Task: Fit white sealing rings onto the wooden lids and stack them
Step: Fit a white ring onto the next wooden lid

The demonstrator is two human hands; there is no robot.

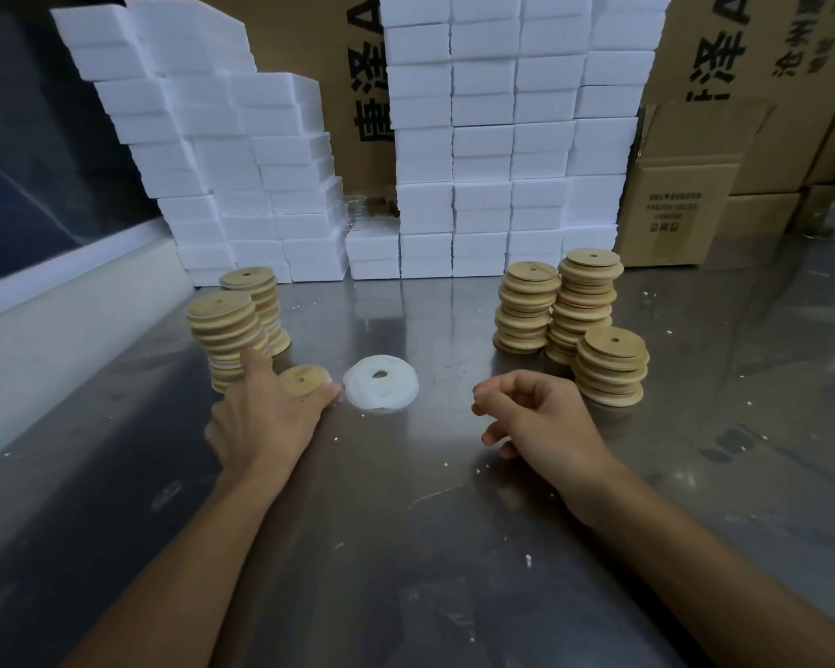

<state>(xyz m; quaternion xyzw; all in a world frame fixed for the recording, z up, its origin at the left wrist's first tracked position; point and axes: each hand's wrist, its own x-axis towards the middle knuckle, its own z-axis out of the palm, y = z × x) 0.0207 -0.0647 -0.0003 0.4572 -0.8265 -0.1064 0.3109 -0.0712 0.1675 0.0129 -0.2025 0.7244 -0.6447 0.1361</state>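
My left hand [266, 417] holds a single wooden lid [302, 380] with a centre hole just above the steel table, thumb at its right edge. Right of it lies a small pile of white sealing rings [382, 389]. Behind my left hand stand two stacks of lids with white rings showing between them [225, 335] [256, 301]. On the right stand three stacks of bare wooden lids [526, 306] [586, 301] [611, 371]. My right hand [541, 421] hovers beside the nearest right stack, fingers curled, holding nothing that I can see.
White foam blocks [483, 151] are piled high along the back of the table [406, 547], with cardboard boxes [676, 209] behind and at the right. A white ledge [68, 306] runs along the left edge. Small white crumbs dot the metal surface.
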